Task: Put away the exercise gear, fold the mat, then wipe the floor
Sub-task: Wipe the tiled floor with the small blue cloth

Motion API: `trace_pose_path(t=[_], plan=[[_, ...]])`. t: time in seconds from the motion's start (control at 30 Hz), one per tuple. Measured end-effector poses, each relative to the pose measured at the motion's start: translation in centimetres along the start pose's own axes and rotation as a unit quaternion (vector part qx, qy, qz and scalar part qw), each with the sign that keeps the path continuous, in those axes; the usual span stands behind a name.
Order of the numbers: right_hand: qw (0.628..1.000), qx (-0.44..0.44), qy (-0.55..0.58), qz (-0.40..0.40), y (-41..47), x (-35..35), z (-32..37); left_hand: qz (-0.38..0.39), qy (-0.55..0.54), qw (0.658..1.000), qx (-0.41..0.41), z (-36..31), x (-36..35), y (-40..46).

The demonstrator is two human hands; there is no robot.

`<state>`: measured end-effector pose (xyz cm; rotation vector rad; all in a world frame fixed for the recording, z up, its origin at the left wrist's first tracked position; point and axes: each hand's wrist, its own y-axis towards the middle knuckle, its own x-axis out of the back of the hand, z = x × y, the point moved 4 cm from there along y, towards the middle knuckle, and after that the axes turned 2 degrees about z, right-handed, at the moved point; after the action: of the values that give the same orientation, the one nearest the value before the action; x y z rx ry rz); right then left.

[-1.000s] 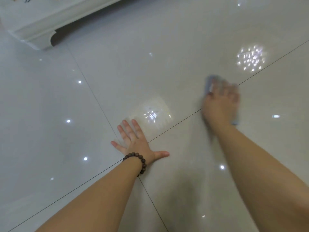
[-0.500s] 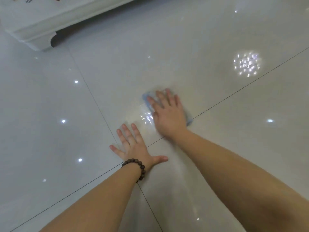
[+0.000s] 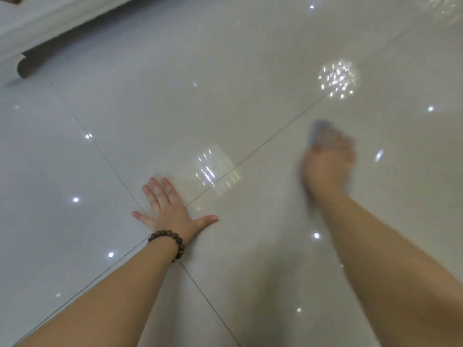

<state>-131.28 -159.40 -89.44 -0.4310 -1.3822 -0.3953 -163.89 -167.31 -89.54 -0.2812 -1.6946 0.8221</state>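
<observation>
Evidently the wiping stage is in hand, since no mat or exercise gear is seen and only glossy pale floor [image 3: 155, 101] tiles fill the view. A blue cloth [image 3: 316, 130] is pressed flat against the floor beneath the right hand [image 3: 327, 162], to the right of the diagonal grout line; only a blurred blue edge is shown beyond the fingertips and a sliver by the wrist. The right hand is smeared by motion, so whether its fingers are spread or closed together cannot be told, though the palm appears laid on the cloth rather than pinching it. The left hand [image 3: 170, 211] is planted flat on the floor well apart from the cloth, fingers fanned out and thumb stretched to the side, a beaded bracelet [image 3: 168, 240] worn at the wrist; nothing is held by it. The cloth is judged soft, thin and light, likely to bunch or slide on so slippery a tile, so it is best held down under the whole palm, not gripped by an edge. Its long axis seems to run away from the person, along the line of the forearm, but too little is visible for certainty. A white furniture base [image 3: 50, 26] is seen at the upper left.
</observation>
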Motion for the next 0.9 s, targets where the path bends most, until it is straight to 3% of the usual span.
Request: trace_pose_path(t=[0.07, 0.13, 0.17, 0.2, 0.27, 0.37, 0.47, 0.53, 0.57, 0.6, 0.67, 0.73, 0.77, 0.83, 0.9], plan=[[0.970, 0.230, -0.001, 0.078, -7.2, -2.6, 8.2, 0.000, 0.016, 1.000, -0.019, -0.6, -0.3, -0.8], [0.896, 0.421, -0.010, 0.140, -12.9, -3.3, 12.0, 0.011, 0.043, 0.998, -0.045, -1.7, -0.8, -1.7], [0.874, 0.466, -0.006, 0.140, -13.4, -3.1, 11.3, 0.017, 0.053, 0.997, -0.057, -2.4, -1.1, -2.2], [0.874, 0.470, 0.006, 0.121, -12.7, -2.8, 9.1, 0.022, 0.057, 0.996, -0.068, -3.2, -1.4, -2.7], [0.927, 0.367, 0.016, 0.083, -10.4, -2.3, 1.6, 0.032, 0.056, 0.994, -0.086, -4.9, -2.1, -3.5], [0.993, 0.111, -0.025, 0.040, -7.0, -0.2, -13.0, 0.055, 0.061, 0.992, -0.099, -6.7, -3.6, -3.9], [0.992, -0.121, -0.006, 0.025, -4.7, 2.2, -21.8, 0.055, 0.080, 0.992, -0.084, -7.0, -4.3, -3.9], [0.971, -0.239, 0.025, 0.007, -4.0, 1.9, -20.7, 0.060, 0.087, 0.991, -0.077, -7.1, -4.4, -3.8], [0.967, -0.253, 0.034, 0.001, -4.3, 1.5, -18.3, 0.063, 0.090, 0.991, -0.074, -7.1, -4.5, -3.7], [0.975, -0.216, 0.040, -0.001, -5.1, 0.8, -14.8, 0.065, 0.095, 0.991, -0.069, -7.2, -4.5, -3.6], [0.999, -0.023, 0.038, 0.008, -8.2, -0.8, -6.6, 0.069, 0.107, 0.990, -0.060, -7.2, -4.5, -3.5], [0.981, 0.190, 0.031, 0.036, -12.6, -1.6, -0.8, 0.082, 0.121, 0.988, -0.052, -7.4, -4.4, -3.6], [0.967, 0.250, 0.031, 0.048, -14.1, -1.7, -0.1, 0.089, 0.134, 0.986, -0.051, -7.3, -4.4, -3.6], [0.951, 0.301, 0.033, 0.068, -15.3, -1.6, -2.5, 0.100, 0.146, 0.983, -0.047, -7.4, -4.2, -3.6], [0.957, 0.279, 0.014, 0.076, -16.2, -1.3, -8.1, 0.103, 0.144, 0.983, -0.048, -7.5, -4.0, -3.7]])
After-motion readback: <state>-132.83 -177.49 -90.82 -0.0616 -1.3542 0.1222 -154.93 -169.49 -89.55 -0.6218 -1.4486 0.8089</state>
